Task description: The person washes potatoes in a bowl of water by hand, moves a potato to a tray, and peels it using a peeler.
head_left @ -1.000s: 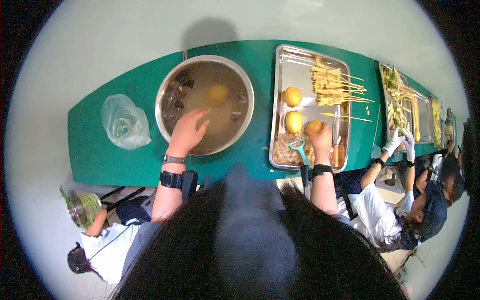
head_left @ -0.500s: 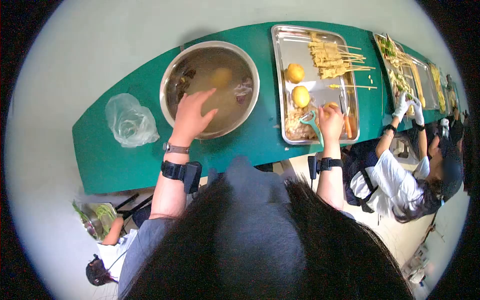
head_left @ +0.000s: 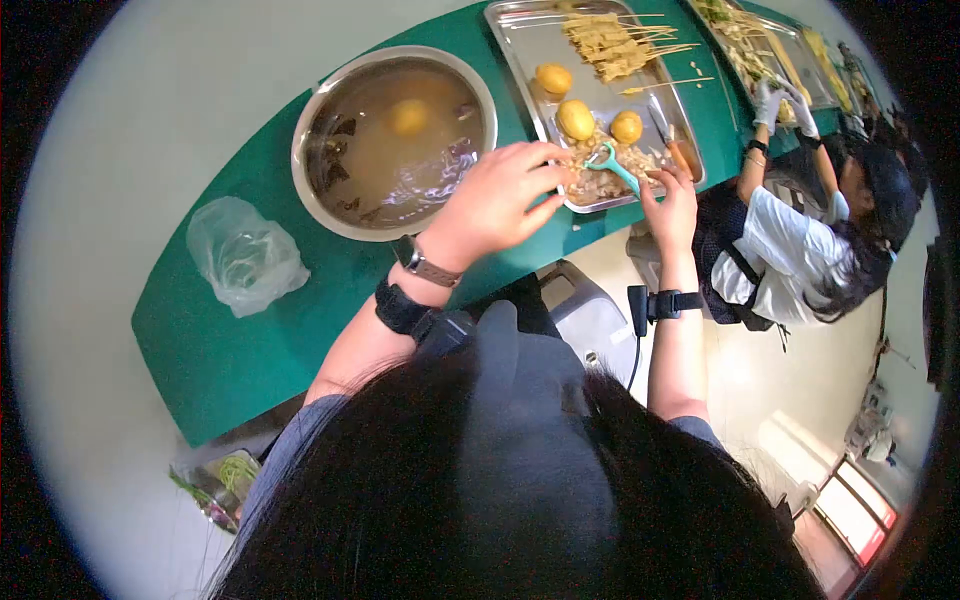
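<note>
My left hand (head_left: 503,200) is open, palm down, its spread fingers reaching over the near left edge of the metal tray (head_left: 517,75). Close beyond those fingertips is a turquoise peeler (head_left: 617,168), resting on pale peelings (head_left: 592,187). My right hand (head_left: 674,208) has thumb and fingers apart beside the peeler's handle end, at the tray's near edge. Three peeled potatoes, one at the back (head_left: 553,79), one in the middle (head_left: 576,120) and one at the right (head_left: 627,127), lie in the tray. A knife with an orange handle (head_left: 680,157) lies just beyond my right fingers.
Left of the tray stands a metal basin (head_left: 308,180) of cloudy water with a potato (head_left: 408,117) in it. A crumpled plastic bag (head_left: 247,257) lies on the green table (head_left: 180,350). Skewered food (head_left: 608,48) fills the tray's far side. A gloved co-worker (head_left: 800,240) works at the right.
My left hand has left the basin and moved right to the tray. My right hand has let go of a potato in the tray and drawn back towards the near edge. The view has shifted.
</note>
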Motion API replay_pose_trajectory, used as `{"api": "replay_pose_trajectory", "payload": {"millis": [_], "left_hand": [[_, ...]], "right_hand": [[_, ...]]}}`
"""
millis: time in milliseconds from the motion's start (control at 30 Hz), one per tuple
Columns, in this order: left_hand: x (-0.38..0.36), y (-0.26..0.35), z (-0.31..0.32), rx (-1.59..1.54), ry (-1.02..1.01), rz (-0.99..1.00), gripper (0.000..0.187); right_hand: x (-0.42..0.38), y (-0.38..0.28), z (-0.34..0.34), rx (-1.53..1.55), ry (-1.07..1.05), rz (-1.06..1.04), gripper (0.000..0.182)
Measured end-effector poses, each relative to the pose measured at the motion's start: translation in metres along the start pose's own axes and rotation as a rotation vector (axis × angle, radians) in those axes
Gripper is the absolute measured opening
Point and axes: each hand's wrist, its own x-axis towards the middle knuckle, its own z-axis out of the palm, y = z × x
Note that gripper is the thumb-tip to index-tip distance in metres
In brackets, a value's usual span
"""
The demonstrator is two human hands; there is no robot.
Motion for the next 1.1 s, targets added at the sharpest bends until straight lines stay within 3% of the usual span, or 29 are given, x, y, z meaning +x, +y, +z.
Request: {"api": "replay_pose_trajectory", "payload": {"millis": [100,467,567,600,767,900,1033,1100], "left_hand": [[-0.009,0.000,0.011,-0.019,-0.147,-0.040,0.028],[-0.005,0.001,0.018,-0.090,-0.313,-0.165,0.028],[0.006,-0.005,0.031,-0.061,-0.353,-0.208,0.029],[0.011,-0.008,0.034,-0.049,-0.366,-0.235,0.029],[0.047,-0.023,0.057,-0.084,-0.290,-0.356,0.027],[0.085,-0.042,0.094,-0.205,-0.097,-0.413,0.028],[0.106,-0.048,0.117,-0.598,0.093,-0.579,0.027],[0.106,-0.047,0.117,-0.427,0.108,-0.575,0.027]], "right_hand": [[-0.009,0.002,-0.021,0.000,-0.026,0.021,0.021],[0.011,-0.003,-0.027,0.022,-0.123,-0.029,0.021],[0.032,0.000,-0.014,-0.015,-0.197,-0.096,0.025],[0.041,0.002,-0.011,0.026,-0.328,-0.051,0.025],[0.092,0.039,0.015,0.039,-0.529,-0.216,0.025],[0.148,0.073,0.030,0.041,-0.647,-0.289,0.026],[0.183,0.105,0.029,0.103,-0.674,-0.310,0.023],[0.187,0.115,0.027,0.169,-0.660,-0.329,0.022]]}}
